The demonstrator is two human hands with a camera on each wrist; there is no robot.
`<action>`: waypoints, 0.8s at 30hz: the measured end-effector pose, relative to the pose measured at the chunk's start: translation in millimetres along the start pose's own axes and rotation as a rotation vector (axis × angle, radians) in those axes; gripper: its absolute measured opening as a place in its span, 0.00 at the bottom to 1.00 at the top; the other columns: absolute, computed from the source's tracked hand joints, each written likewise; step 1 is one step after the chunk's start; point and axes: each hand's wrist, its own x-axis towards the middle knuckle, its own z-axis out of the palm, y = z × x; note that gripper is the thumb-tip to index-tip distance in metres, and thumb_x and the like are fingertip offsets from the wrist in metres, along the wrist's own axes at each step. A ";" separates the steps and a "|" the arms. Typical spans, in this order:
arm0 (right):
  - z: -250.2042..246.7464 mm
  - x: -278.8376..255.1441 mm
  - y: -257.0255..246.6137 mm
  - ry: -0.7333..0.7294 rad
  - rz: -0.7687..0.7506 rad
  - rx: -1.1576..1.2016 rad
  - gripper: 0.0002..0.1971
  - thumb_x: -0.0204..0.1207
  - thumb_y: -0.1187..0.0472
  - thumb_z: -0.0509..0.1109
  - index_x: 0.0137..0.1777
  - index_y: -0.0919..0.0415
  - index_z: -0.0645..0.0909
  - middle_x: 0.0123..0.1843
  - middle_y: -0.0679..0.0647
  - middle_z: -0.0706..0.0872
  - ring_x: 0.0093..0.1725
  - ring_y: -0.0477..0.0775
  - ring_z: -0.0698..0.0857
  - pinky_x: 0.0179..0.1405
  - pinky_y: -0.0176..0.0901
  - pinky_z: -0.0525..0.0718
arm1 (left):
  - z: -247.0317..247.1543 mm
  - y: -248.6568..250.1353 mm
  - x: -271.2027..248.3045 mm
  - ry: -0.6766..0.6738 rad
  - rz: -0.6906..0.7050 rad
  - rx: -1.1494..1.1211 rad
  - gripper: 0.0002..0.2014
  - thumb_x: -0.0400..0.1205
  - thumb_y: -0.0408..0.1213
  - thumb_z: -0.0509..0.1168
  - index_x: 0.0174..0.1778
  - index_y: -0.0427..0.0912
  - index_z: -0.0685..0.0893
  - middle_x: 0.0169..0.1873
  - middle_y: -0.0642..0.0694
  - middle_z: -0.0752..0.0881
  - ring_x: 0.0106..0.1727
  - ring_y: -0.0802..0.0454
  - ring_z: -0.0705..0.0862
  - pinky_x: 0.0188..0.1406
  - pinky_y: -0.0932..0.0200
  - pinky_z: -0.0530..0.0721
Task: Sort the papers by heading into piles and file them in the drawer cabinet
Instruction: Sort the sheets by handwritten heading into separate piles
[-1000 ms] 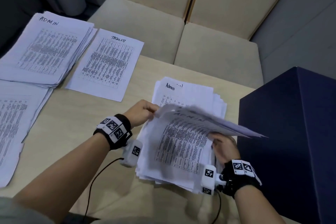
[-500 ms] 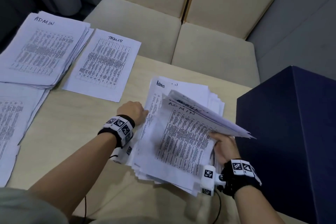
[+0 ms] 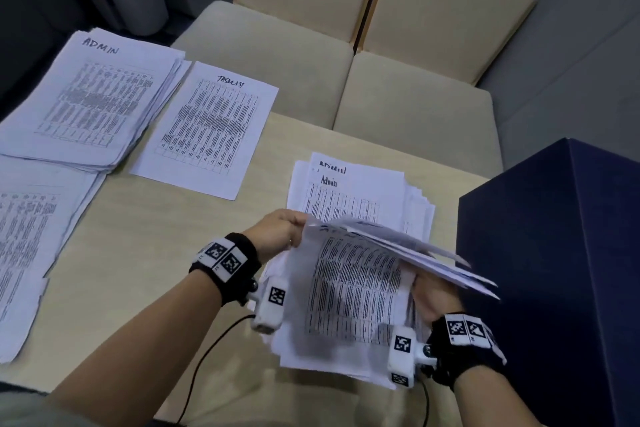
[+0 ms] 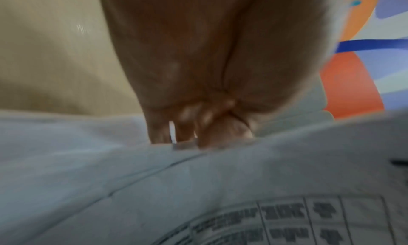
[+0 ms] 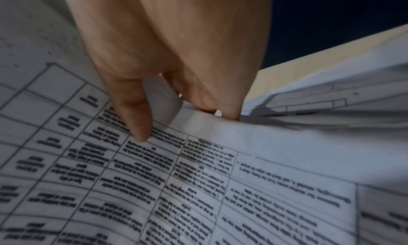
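On the table (image 3: 180, 253), near its right edge beside the dark cabinet (image 3: 561, 270), the stack of papers (image 3: 349, 288) is fanned higher than 0.5 s ago. The left hand (image 3: 280, 232) has risen, pinching the top sheet's (image 3: 398, 243) far-left corner; the right hand (image 3: 433, 295) grips lifted sheets, thumb (image 5: 137, 119) on top.

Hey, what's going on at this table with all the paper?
A person is sorting printed sheets by their handwritten headings. The left hand pinches the top corner of a few lifted sheets on the unsorted stack, while the right hand holds them up at the side edge. Further back lie an ADMIN pile and a single TASKLIST sheet, with another pile at the left edge. The dark blue cabinet stands at the right; nothing looks filed yet.
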 end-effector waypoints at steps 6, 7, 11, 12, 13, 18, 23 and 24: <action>-32.4 0.6 0.3 0.114 0.177 0.170 0.09 0.84 0.65 0.65 0.42 0.58 0.70 0.33 0.51 0.87 0.44 0.51 0.79 0.41 0.36 0.81 | 6.4 -17.0 40.2 0.509 -0.181 0.804 0.23 0.79 0.49 0.71 0.61 0.35 0.78 0.58 0.39 0.82 0.60 0.39 0.82 0.56 0.50 0.80; -34.5 3.1 0.0 0.123 0.167 0.165 0.10 0.87 0.70 0.56 0.43 0.60 0.72 0.39 0.53 0.84 0.43 0.49 0.78 0.41 0.38 0.81 | 10.8 -15.8 39.7 0.486 -0.220 0.882 0.25 0.78 0.52 0.72 0.59 0.35 0.77 0.55 0.39 0.82 0.57 0.39 0.82 0.52 0.50 0.80; -14.5 -1.2 -12.7 0.106 0.051 0.132 0.08 0.85 0.68 0.60 0.53 0.58 0.80 0.40 0.54 0.87 0.39 0.53 0.85 0.39 0.48 0.79 | 18.3 -13.6 40.8 0.514 -0.152 1.027 0.12 0.79 0.45 0.71 0.41 0.40 0.79 0.44 0.42 0.86 0.43 0.41 0.83 0.38 0.56 0.78; -11.9 -1.8 -12.8 0.118 0.044 0.139 0.08 0.83 0.70 0.61 0.47 0.58 0.80 0.35 0.54 0.87 0.35 0.53 0.86 0.37 0.47 0.79 | 15.9 -13.1 41.3 0.524 -0.117 1.046 0.12 0.79 0.44 0.70 0.37 0.41 0.79 0.40 0.42 0.86 0.44 0.40 0.85 0.36 0.56 0.77; -12.1 1.0 -10.9 0.144 0.046 0.127 0.09 0.79 0.71 0.62 0.43 0.59 0.81 0.33 0.56 0.86 0.34 0.55 0.85 0.35 0.46 0.79 | 13.0 -10.9 40.3 0.524 -0.087 1.067 0.13 0.80 0.44 0.68 0.35 0.41 0.78 0.38 0.42 0.85 0.45 0.39 0.86 0.35 0.57 0.76; -7.0 2.3 -12.7 0.061 0.135 0.138 0.07 0.72 0.73 0.61 0.39 0.65 0.79 0.29 0.59 0.85 0.28 0.59 0.86 0.23 0.44 0.84 | 5.9 18.0 17.9 0.389 -0.043 1.494 0.23 0.89 0.56 0.51 0.44 0.41 0.81 0.40 0.41 0.83 0.47 0.41 0.86 0.39 0.56 0.76; -1.9 4.9 -13.2 -0.007 0.077 0.136 0.08 0.72 0.76 0.60 0.43 0.68 0.79 0.39 0.62 0.86 0.40 0.63 0.87 0.39 0.52 0.86 | 1.6 27.3 7.8 0.251 0.250 1.293 0.17 0.87 0.42 0.59 0.31 0.44 0.70 0.29 0.44 0.77 0.34 0.42 0.76 0.33 0.54 0.70; -1.4 5.9 -13.4 -0.003 0.065 0.107 0.09 0.73 0.77 0.61 0.43 0.68 0.81 0.39 0.60 0.88 0.42 0.62 0.87 0.43 0.52 0.85 | 1.2 25.7 7.5 0.193 0.321 1.151 0.17 0.85 0.35 0.60 0.29 0.46 0.69 0.26 0.48 0.78 0.31 0.45 0.76 0.33 0.55 0.68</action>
